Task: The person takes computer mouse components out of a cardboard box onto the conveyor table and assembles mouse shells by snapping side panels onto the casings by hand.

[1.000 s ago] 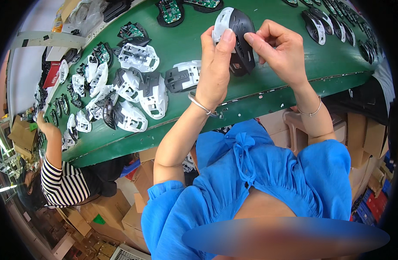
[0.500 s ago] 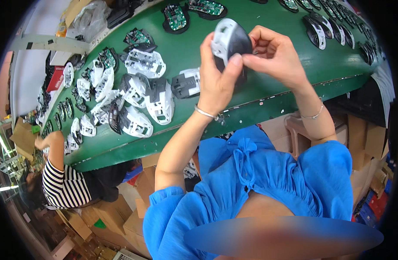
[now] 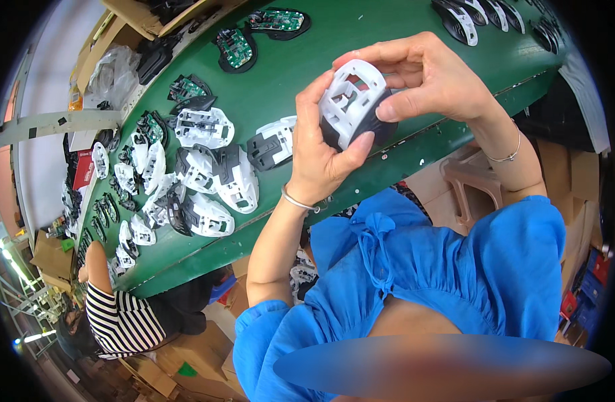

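A computer mouse shell point(image 3: 345, 106), white with cutouts on top and dark at its sides, is held up above the green table. My left hand point(image 3: 323, 144) is closed round its left side and lower end, thumb along the near edge. From the right, my right hand point(image 3: 436, 79) grips it too, fingers over the far end and thumb on the dark side. Just left of my left hand lies a grey-and-white mouse shell point(image 3: 272, 144). Further left, several more white and dark shells point(image 3: 235, 179) are heaped together.
Two black mouse bases with green circuit boards point(image 3: 236, 50) lie at the far side of the green table point(image 3: 367, 37). Dark-and-white shells point(image 3: 458, 21) stand in a row at the far right. At left, a co-worker in a striped shirt point(image 3: 130, 321) sits by the table.
The mouse shell has been turned, so its white cutout face now shows. My right fingers have gone from pinching its side to wrapping over its far end. The whole view has shifted.
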The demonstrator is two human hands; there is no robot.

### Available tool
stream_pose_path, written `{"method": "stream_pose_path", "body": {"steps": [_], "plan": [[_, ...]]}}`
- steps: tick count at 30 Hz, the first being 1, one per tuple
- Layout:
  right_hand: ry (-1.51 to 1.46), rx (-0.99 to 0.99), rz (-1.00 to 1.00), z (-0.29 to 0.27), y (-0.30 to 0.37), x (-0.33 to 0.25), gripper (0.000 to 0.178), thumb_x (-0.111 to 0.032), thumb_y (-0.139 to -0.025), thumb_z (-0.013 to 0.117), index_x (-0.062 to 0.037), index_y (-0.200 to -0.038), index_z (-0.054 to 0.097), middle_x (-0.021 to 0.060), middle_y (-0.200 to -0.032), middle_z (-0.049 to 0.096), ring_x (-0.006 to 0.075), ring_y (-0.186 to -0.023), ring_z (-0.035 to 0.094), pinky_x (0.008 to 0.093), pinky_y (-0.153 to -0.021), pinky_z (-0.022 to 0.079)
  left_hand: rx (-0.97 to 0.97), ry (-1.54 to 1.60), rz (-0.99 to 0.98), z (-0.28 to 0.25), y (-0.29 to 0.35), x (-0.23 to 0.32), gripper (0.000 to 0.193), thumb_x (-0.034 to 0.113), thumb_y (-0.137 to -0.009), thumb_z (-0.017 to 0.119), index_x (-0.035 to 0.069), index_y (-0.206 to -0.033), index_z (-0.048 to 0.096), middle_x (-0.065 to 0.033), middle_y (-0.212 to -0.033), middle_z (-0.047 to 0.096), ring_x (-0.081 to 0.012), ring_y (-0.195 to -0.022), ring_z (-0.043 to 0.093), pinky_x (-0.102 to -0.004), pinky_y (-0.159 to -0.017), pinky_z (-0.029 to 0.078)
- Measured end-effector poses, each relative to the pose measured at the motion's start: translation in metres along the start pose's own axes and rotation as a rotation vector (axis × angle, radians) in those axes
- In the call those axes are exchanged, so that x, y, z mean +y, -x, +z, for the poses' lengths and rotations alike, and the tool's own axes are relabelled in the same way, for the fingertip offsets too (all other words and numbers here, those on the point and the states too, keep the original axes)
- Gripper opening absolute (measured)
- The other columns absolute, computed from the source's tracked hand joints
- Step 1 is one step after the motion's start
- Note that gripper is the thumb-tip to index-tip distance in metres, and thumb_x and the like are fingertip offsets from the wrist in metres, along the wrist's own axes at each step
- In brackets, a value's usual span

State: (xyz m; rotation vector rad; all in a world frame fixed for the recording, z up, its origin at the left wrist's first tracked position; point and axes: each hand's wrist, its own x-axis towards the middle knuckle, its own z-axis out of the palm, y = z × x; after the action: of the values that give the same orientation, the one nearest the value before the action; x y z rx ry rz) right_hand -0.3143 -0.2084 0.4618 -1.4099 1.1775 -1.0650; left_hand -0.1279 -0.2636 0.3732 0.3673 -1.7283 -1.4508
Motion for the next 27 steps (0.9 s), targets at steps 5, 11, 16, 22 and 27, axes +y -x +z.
{"method": "stream_pose_path", "body": {"steps": [5, 11, 16, 22, 27], "plan": [[-0.092, 0.022, 0.084, 0.000, 0.006, 0.007, 0.060, -0.005, -0.064, 0.076, 0.0078, -0.120, 0.055, 0.0172, -0.110, 0.063, 0.0200, -0.100, 0.062, 0.0324, -0.093, 0.047, -0.048, -0.199, 0.073, -0.003, 0.001, -0.006, 0.076, 0.030, -0.069, 0.074, -0.001, -0.129, 0.038, -0.0187, -0.116, 0.049, -0.0282, -0.103, 0.055, -0.0366, -0.088, 0.046], [-0.198, 0.145, 0.099, -0.009, 0.028, 0.034, 0.059, -0.001, -0.065, 0.075, 0.0078, -0.120, 0.055, 0.0176, -0.110, 0.062, 0.0204, -0.102, 0.061, 0.0327, -0.093, 0.047, -0.139, -0.083, -0.096, 0.009, -0.010, -0.005, 0.069, 0.030, -0.070, 0.074, -0.001, -0.123, 0.043, -0.0159, -0.112, 0.054, -0.0258, -0.101, 0.056, -0.0356, -0.087, 0.045], [-0.084, 0.189, 0.035, -0.003, 0.040, 0.033, 0.056, 0.006, -0.066, 0.070, 0.0083, -0.120, 0.054, 0.0172, -0.108, 0.063, 0.0206, -0.103, 0.060, 0.0343, -0.094, 0.048, -0.189, -0.322, 0.039, 0.015, -0.009, -0.009, 0.058, 0.013, -0.074, 0.076, -0.001, -0.122, 0.046, -0.0084, -0.110, 0.056, -0.0166, -0.101, 0.056, -0.0287, -0.088, 0.046], [-0.051, 0.183, 0.111, -0.006, 0.040, 0.049, 0.049, -0.002, -0.068, 0.072, 0.0078, -0.115, 0.058, 0.0152, -0.104, 0.065, 0.0191, -0.100, 0.061, 0.0318, -0.089, 0.049, -0.111, 0.017, -0.189, 0.025, -0.010, -0.022, 0.058, 0.020, -0.070, 0.080, -0.003, -0.116, 0.053, -0.0122, -0.110, 0.058, -0.0166, -0.100, 0.057, -0.0296, -0.087, 0.047], [-0.291, 0.359, 0.192, -0.038, 0.042, 0.059, 0.028, -0.006, -0.078, 0.066, 0.0032, -0.104, 0.063, 0.0093, -0.095, 0.066, 0.0134, -0.076, 0.062, 0.0251, -0.071, 0.051, -0.219, -0.158, -0.218, 0.014, -0.021, -0.034, 0.075, 0.033, -0.066, 0.082, -0.006, -0.122, 0.051, -0.0169, -0.107, 0.060, -0.0243, -0.100, 0.059, -0.0333, -0.092, 0.045]]}}
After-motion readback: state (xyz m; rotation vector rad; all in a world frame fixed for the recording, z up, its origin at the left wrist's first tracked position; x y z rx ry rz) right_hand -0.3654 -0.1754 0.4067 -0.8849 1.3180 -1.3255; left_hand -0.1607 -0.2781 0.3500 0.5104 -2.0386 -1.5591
